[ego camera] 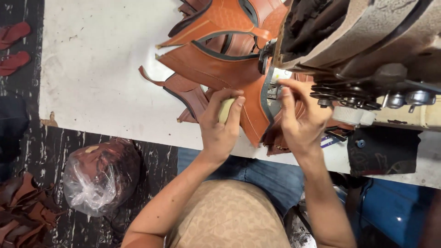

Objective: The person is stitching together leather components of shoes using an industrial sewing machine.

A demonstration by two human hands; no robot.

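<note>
White and scuffed, the desk fills the upper left of the view, its near edge chipped where it meets the dark marbled floor. Along the upper right sits a sewing machine, its worn grey body slanting across the corner, with dark metal discs and small silver knobs on its near side.

A heap of tan leather pieces with black edging lies on the desk against the machine, stacked and fanned so that their pointed ends aim left. The topmost leather piece runs under the machine's needle area, and both hands work on it.

On the floor at lower left stands a clear plastic bag stuffed with brown material, beside a pile of dark brown leather strips. Two red sandals lie at the far left edge.

The left hand rests on the leather piece near the desk's edge, its grip closed: thumb and fingers pinch a small pale yellowish object against the leather. The right hand is just beside it, next to the needle area, its fingers curled with the fingertips on the leather's black-trimmed edge; the blur keeps me from telling whether this grip pinches the edge or only presses on it.

Blue jeans and a beige patterned shirt show below the desk's edge.
</note>
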